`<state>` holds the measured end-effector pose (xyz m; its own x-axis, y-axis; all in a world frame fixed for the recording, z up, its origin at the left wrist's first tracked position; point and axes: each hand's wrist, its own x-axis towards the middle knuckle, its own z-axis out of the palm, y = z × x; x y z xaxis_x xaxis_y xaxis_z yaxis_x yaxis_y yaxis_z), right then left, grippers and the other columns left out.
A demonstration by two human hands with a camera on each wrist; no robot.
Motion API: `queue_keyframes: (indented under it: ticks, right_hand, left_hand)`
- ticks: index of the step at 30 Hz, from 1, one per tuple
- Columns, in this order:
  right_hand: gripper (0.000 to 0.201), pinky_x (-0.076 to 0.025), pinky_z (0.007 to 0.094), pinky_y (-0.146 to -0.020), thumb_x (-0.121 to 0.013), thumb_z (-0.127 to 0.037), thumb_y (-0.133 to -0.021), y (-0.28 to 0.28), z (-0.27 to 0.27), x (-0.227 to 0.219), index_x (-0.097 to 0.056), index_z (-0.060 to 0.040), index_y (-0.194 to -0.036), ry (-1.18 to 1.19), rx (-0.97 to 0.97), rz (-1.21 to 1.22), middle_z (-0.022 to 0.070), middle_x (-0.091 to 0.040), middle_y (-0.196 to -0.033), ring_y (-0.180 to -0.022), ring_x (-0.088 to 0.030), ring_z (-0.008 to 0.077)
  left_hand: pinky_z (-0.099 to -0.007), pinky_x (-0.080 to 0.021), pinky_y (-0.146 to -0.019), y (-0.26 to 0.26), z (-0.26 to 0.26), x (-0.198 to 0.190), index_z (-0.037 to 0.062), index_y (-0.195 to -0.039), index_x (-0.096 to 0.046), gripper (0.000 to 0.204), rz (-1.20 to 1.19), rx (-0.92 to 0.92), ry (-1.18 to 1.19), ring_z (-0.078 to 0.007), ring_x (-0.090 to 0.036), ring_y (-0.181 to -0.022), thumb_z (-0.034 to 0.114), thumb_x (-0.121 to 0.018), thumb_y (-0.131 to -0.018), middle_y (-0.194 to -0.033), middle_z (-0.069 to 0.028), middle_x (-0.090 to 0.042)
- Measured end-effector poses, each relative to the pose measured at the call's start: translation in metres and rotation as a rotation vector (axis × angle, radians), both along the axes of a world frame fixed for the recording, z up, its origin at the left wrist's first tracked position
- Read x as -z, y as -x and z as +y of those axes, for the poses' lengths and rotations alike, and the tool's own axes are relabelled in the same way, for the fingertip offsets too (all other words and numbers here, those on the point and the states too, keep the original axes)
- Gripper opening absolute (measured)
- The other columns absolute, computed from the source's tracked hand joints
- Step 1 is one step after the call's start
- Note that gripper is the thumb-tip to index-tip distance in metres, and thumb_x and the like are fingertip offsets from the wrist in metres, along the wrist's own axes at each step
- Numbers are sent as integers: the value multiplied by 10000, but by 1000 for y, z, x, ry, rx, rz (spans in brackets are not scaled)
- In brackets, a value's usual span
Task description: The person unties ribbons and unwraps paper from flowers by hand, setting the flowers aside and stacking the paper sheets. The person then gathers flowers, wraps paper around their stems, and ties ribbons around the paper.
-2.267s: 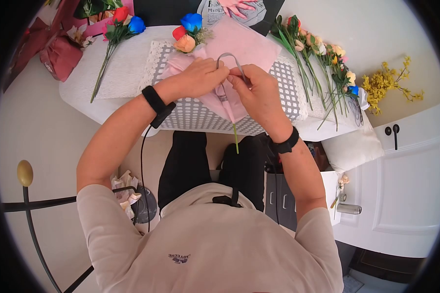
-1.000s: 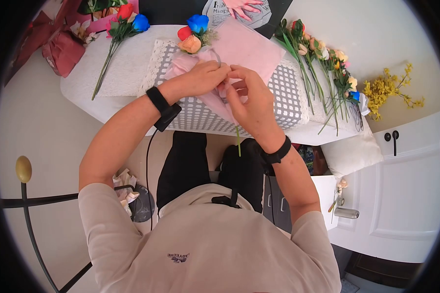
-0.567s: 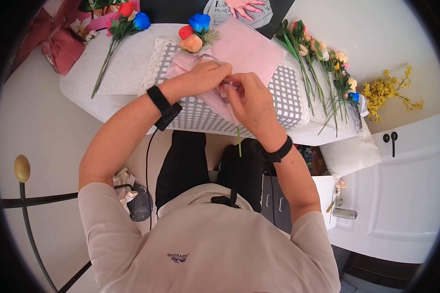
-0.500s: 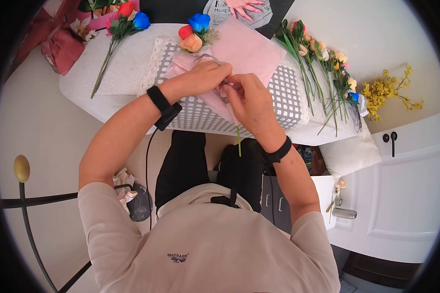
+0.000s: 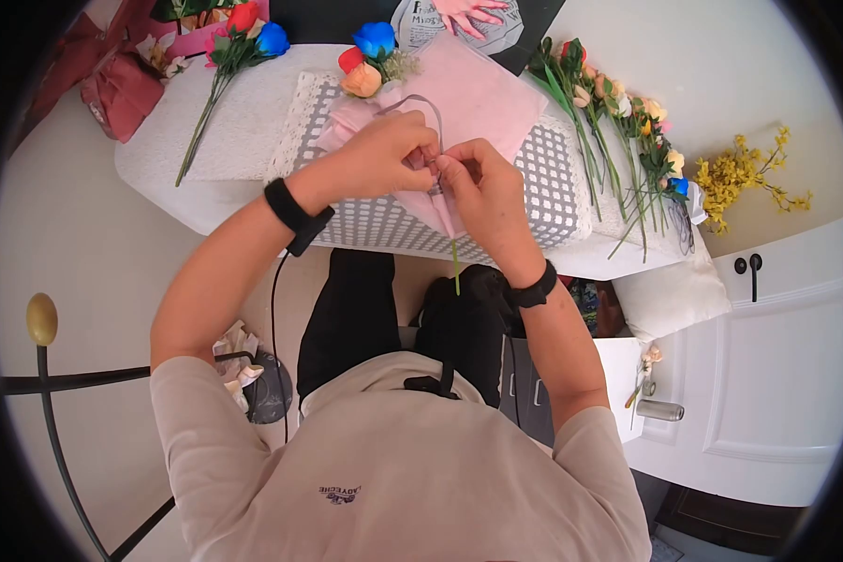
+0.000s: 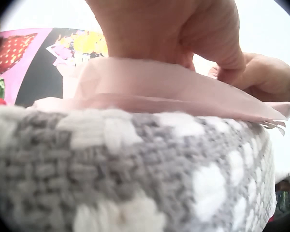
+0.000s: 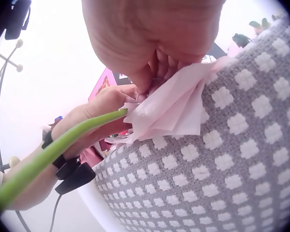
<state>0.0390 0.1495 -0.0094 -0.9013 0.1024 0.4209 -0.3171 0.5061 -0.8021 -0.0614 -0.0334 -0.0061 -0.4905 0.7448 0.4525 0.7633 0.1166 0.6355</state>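
A small bouquet lies on the table, its pink wrapping paper gathered round the stems. A blue rose, a red rose and a peach rose show at its far end. One green stem sticks out below the paper, over the table's near edge. My left hand and right hand meet at the gathered neck, each pinching a thin grey ribbon that arches above the fingers. The right wrist view shows the right hand close over the paper, partly hiding the fingertips.
A grey-and-white woven cloth covers the middle of the table. Loose flowers lie at the left, and a row of several more at the right. A cushion sits below the table's right end.
The ribbon's loop dropped low behind the hands, then rose into an arch again. My left hand has lifted slightly and turned, its fingers now pinching beside the right thumb.
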Motion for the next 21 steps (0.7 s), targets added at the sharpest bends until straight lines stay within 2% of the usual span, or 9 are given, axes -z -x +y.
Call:
queue_keyframes:
  ticks: [2, 4, 7, 10, 11, 13, 16, 19, 21]
  right_hand:
    - [111, -583, 320, -687, -739, -62, -953, 3, -2, 4, -681, 12, -1013, 56, 0, 0, 130, -754, -824, -748, -752, 204]
    - [117, -584, 312, -692, -742, -64, -954, 5, -5, 7, -682, 14, -1018, 111, -5, -1, 122, -757, -823, -751, -751, 189]
    - [107, -583, 312, -690, -747, -62, -948, 4, -7, 7, -696, 9, -1008, 154, 15, -4, 128, -754, -838, -755, -750, 191]
    - [78, -576, 339, -686, -741, -45, -936, 2, -7, 6, -712, 0, -992, -37, 41, 80, 142, -739, -866, -761, -740, 242]
    - [69, -569, 358, -691, -736, -36, -929, 2, -7, 5, -717, -6, -987, -136, 25, 194, 149, -727, -877, -764, -725, 278]
    - [64, -562, 377, -696, -732, -27, -921, 0, -8, 2, -722, -11, -982, -235, 7, 307, 156, -715, -889, -767, -711, 314]
    - [69, -551, 411, -713, -720, -51, -928, -3, -9, -4, -725, -23, -992, -248, -21, 248, 165, -699, -884, -791, -686, 364]
    - [99, -547, 393, -729, -702, -107, -963, -6, -9, -10, -719, -14, -995, -198, -48, 99, 180, -707, -903, -804, -698, 322]
    - [179, -533, 353, -743, -672, -168, -1004, -5, -1, -17, -716, 5, -1009, -92, -192, -234, 143, -720, -900, -801, -682, 225]
  left_hand:
    - [-409, -485, -720, -10, 0, 6, 44, -839, -627, 247, 30, -43, -82, -302, -607, -792, 228, -789, -803, -843, -81, -579]
    - [-385, -473, -733, -19, 0, 11, 44, -873, -611, 216, 191, -221, -87, -253, -579, -846, 161, -783, -812, -869, -89, -564]
    - [-387, -471, -717, -31, -4, 10, 51, -880, -611, 204, 90, -342, -89, -255, -583, -823, 148, -774, -806, -850, -81, -567]
    - [-394, -472, -693, -44, -6, 1, 63, -883, -614, 199, 62, -403, -73, -262, -591, -789, 146, -775, -800, -829, -77, -575]
    - [-394, -472, -693, -44, -5, 2, 63, -883, -614, 199, 61, -403, -73, -262, -591, -789, 146, -775, -800, -829, -77, -575]
    - [-404, -472, -678, -43, -3, 8, 65, -879, -612, 195, 171, -419, -121, -263, -597, -768, 148, -770, -802, -824, -77, -586]
    - [-409, -470, -643, -40, -2, 10, 66, -877, -610, 195, 287, -445, -166, -258, -596, -717, 153, -768, -803, -789, -85, -580]
    - [-391, -472, -615, -46, -7, 4, 63, -878, -603, 207, 217, -495, -107, -246, -603, -677, 160, -772, -808, -751, -87, -591]
    - [-374, -468, -606, -51, -11, 6, 65, -891, -606, 208, 107, -477, -71, -225, -603, -663, 164, -773, -818, -737, -78, -593]
